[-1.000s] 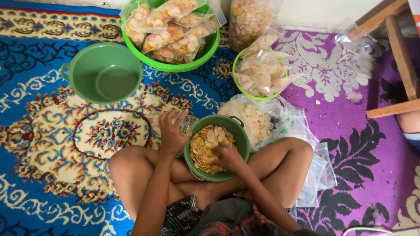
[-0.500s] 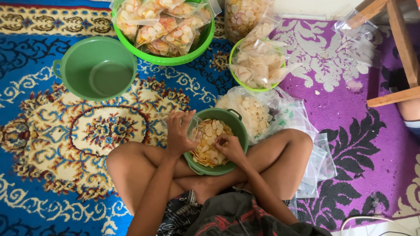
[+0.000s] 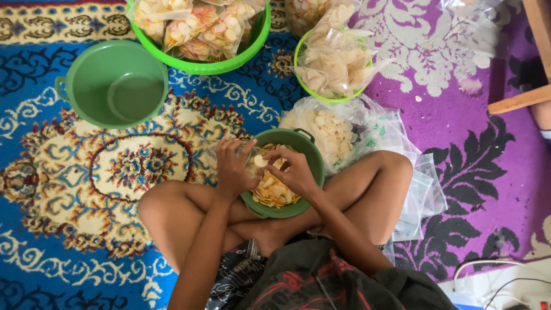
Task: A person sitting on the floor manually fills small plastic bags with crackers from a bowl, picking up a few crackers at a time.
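I sit cross-legged with a green pot [image 3: 313,161] of pale round crackers [image 3: 271,189] in my lap. My left hand [image 3: 232,169] holds a small clear plastic bag [image 3: 252,158] open at the pot's left rim. My right hand [image 3: 295,171] has come up from the crackers with a few of them pinched in its fingers and meets the bag's mouth. One pale cracker shows between the two hands.
An empty green pot [image 3: 115,86] sits on the blue patterned carpet at upper left. A bright green basin [image 3: 218,64] holds filled cracker bags, a smaller green bowl [image 3: 330,99] holds more. A large open bag of crackers [image 3: 327,135] and empty clear bags [image 3: 422,195] lie right of my knee.
My right hand rose out of the crackers and moved left to the bag. My left hand drew the bag in toward the pot. The view shifted slightly downward.
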